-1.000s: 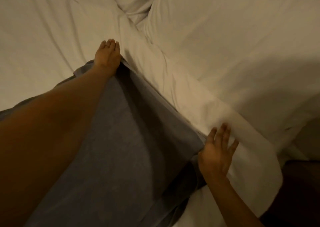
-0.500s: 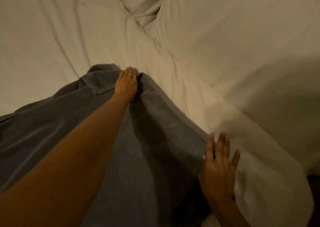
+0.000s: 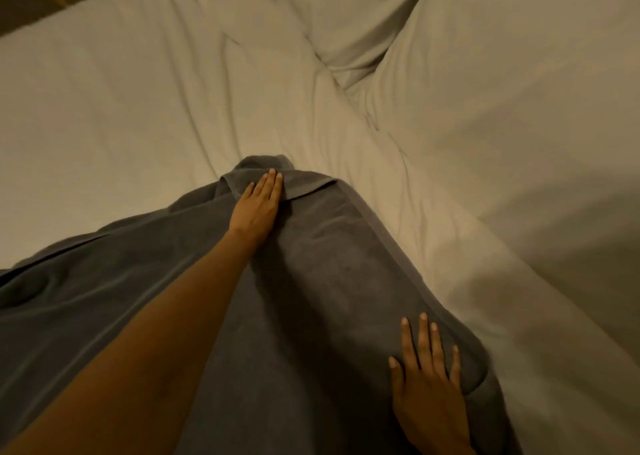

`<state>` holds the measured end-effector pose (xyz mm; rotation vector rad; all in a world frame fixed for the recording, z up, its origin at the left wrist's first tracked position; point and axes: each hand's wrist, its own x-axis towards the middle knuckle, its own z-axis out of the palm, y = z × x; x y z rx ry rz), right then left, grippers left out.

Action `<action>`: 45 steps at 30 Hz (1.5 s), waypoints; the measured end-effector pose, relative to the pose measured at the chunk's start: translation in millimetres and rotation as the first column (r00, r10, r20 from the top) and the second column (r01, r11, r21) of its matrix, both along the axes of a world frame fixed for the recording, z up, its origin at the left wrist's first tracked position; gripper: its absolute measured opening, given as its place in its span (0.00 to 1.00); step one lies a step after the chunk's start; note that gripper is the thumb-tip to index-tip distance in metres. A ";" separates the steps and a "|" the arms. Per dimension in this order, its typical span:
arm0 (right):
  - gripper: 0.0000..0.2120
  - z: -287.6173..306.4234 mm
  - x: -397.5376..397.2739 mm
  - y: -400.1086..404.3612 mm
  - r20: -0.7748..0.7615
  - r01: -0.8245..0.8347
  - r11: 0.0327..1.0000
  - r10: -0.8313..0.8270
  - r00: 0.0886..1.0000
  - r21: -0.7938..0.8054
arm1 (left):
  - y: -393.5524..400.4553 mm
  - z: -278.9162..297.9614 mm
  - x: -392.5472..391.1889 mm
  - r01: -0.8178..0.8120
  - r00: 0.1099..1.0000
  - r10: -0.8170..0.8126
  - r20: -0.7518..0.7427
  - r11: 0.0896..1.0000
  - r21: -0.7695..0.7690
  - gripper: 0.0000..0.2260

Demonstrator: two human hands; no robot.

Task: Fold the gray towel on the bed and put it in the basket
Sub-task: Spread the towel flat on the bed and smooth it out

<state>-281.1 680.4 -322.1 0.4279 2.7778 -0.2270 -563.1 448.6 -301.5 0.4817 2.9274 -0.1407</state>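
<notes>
Rumpled cream-white bed sheets (image 3: 138,108) are filling the whole view, creased into deep folds toward twelve and one o'clock, with a sliver of dim floor or wall showing at eleven o'clock. We are looking down at a dark gray terry-cloth towel (image 3: 329,281) that is lying on the bed, spreading from the centre toward six, seven and nine o'clock. Its hemmed edge is running diagonally from the centre down to five o'clock, and its far corner, just above centre, is lying doubled back on itself in a small flap. Soft wrinkles are bunching along its left side at nine o'clock.

We are resting our left hand (image 3: 256,208) flat on that folded corner, fingers straight and pressed together, the bare forearm stretching back toward seven o'clock. We are laying our right hand (image 3: 426,378) palm-down on the towel at five o'clock, near the hemmed edge, fingers straight and slightly spread.
</notes>
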 end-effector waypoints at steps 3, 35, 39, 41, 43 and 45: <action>0.35 -4.4 0.4 -1.0 0.004 0.010 1.000 -0.010 1.000 -0.009 | -5.3 3.8 -10.4 0.026 0.999 -0.027 0.020 0.999 0.035 0.26; 0.28 -25.6 -0.1 7.5 0.054 -0.062 0.997 0.064 0.996 -0.043 | 28.8 2.2 -1.4 -0.142 0.985 0.127 0.121 0.982 0.122 0.31; 0.31 1.1 1.0 23.4 0.101 -0.204 0.976 0.211 0.972 -0.072 | 39.4 0.6 63.7 -0.098 0.980 0.077 0.181 0.989 0.109 0.30; 0.30 15.8 8.6 33.0 0.131 -0.268 0.961 0.276 0.952 -0.071 | 48.2 -2.5 105.7 -0.098 0.976 0.068 0.208 0.985 0.141 0.30; 0.30 29.4 18.1 39.0 0.183 -0.301 0.948 0.315 0.931 -0.101 | 55.6 -4.4 149.0 -0.110 0.971 0.066 0.230 0.976 0.188 0.30; 0.29 39.4 26.8 44.3 0.228 -0.328 0.938 0.346 0.910 -0.114 | 60.7 -5.2 190.9 -0.110 0.962 0.049 0.267 0.970 0.217 0.30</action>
